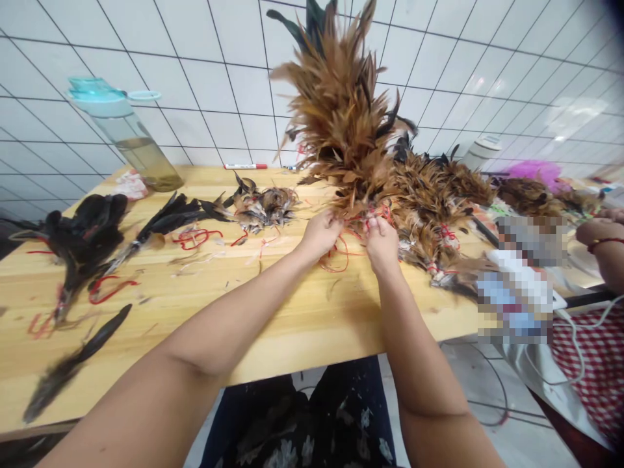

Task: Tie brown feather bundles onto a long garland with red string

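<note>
A tall upright bundle of brown feathers (338,110) rises from the wooden table (302,312), with dark green feathers at its top. My left hand (319,234) is closed on the bundle's base from the left. My right hand (381,240) pinches the same base from the right, where red string (341,250) is wound and trails onto the table. Both forearms reach in from below.
Black feathers (82,237) and loose red string (197,237) lie on the left. A teal-lidded water bottle (129,133) stands at the back left. More brown feather bundles (439,188) are heaped on the right. Another person's arm (602,250) rests at the far right.
</note>
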Demonstrator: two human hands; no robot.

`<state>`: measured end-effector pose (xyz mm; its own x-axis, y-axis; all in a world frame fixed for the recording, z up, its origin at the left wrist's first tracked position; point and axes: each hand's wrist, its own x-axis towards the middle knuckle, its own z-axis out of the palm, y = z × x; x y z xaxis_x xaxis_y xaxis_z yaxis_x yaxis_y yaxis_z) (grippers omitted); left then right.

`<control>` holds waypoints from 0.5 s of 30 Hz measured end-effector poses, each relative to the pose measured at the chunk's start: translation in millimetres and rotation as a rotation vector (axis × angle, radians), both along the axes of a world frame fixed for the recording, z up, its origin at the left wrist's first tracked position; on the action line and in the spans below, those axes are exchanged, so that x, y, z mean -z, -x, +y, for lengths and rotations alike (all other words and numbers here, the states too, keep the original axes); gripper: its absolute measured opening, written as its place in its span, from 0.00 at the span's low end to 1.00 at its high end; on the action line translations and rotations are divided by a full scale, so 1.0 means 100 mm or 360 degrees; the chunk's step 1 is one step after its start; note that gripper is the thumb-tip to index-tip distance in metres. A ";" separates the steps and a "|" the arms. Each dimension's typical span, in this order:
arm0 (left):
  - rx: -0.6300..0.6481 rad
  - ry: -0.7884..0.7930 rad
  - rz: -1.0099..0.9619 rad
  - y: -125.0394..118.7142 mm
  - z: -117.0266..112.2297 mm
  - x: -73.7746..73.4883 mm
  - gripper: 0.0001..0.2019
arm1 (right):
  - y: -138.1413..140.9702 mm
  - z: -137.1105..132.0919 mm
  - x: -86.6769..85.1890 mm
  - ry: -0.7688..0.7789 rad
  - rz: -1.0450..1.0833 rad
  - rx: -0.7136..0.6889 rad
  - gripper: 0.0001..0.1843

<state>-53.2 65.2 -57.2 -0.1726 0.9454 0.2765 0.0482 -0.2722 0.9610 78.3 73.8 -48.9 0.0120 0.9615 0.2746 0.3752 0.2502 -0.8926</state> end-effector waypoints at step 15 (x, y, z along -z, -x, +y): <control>-0.0094 0.0271 0.0047 -0.04 -0.17 -0.27 0.04 | 0.16 -0.16 0.08 -0.0395 -0.1851 0.0289 0.20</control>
